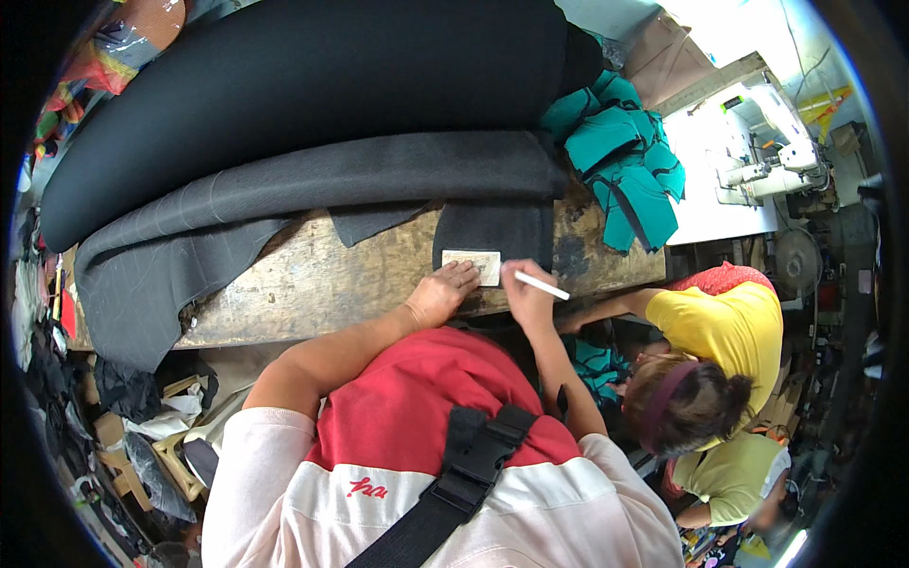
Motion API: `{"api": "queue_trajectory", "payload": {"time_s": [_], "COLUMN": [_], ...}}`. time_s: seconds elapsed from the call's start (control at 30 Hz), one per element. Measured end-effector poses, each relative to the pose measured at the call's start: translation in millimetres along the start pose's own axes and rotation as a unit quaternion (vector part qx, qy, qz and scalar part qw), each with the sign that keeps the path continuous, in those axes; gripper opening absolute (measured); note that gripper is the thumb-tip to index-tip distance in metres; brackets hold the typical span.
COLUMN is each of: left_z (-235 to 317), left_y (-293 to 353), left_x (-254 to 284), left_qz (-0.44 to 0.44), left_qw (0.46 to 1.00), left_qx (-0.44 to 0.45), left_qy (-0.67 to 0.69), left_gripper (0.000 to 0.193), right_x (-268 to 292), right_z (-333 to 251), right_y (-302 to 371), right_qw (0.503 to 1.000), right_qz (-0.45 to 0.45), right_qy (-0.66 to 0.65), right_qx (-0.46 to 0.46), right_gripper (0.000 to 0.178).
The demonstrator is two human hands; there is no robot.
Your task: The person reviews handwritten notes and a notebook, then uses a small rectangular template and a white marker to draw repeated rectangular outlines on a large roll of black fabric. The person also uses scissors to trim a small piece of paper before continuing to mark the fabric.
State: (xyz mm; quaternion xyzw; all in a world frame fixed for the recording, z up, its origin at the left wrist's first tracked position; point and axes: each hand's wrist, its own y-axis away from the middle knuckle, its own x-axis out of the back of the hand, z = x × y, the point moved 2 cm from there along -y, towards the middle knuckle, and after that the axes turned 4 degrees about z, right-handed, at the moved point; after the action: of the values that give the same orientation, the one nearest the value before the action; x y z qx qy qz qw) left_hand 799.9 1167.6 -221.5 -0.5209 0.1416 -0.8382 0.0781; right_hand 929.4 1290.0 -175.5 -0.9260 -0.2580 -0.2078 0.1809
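1. Dark grey cloth (331, 175) lies in a long fold on the wooden table (284, 284), against a black fabric roll (312, 85) on the far side; its left end drapes over the table's front edge; a straight-sided strip of it reaches toward the person.
2. Co-worker in a yellow shirt (729, 322) leans near the table's right front corner, narrowing the room beside the right forearm.
3. Teal cut pieces (630, 142) heap at the table's right end; bare wood separates them from the strip, and a wider bare stretch opens left of the hands.
4. Left hand (445, 289) lies flat, fingers close together, on the card's left part.
5. Right hand (530, 295) is curled around a white pen, just beside the card's right edge.
6. Pale card (486, 266) rests near the strip's front edge.
7. White pen (549, 288) slants out rightward; its other end is hidden, so I cannot tell whether it touches cloth.
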Motion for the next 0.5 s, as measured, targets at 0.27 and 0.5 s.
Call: {"api": "queue_trajectory", "payload": {"time_s": [0.27, 0.5], "left_z": [0.5, 0.7], "left_y": [0.4, -0.8], "left_x": [0.0, 2.3], "left_qz": [0.009, 0.029], "left_qw": [1.000, 0.999], "left_qx": [0.006, 0.012], "left_qy": [0.009, 0.028], "left_gripper": [0.040, 0.035], "right_x": [-7.0, 8.8], "right_z": [5.8, 0.7], "right_y": [-0.5, 3.4], "right_qw": [0.989, 0.991], "right_qz": [0.013, -0.107], "right_qy": [0.105, 0.040], "right_qx": [0.100, -0.066], "right_gripper": [0.005, 0.006]}}
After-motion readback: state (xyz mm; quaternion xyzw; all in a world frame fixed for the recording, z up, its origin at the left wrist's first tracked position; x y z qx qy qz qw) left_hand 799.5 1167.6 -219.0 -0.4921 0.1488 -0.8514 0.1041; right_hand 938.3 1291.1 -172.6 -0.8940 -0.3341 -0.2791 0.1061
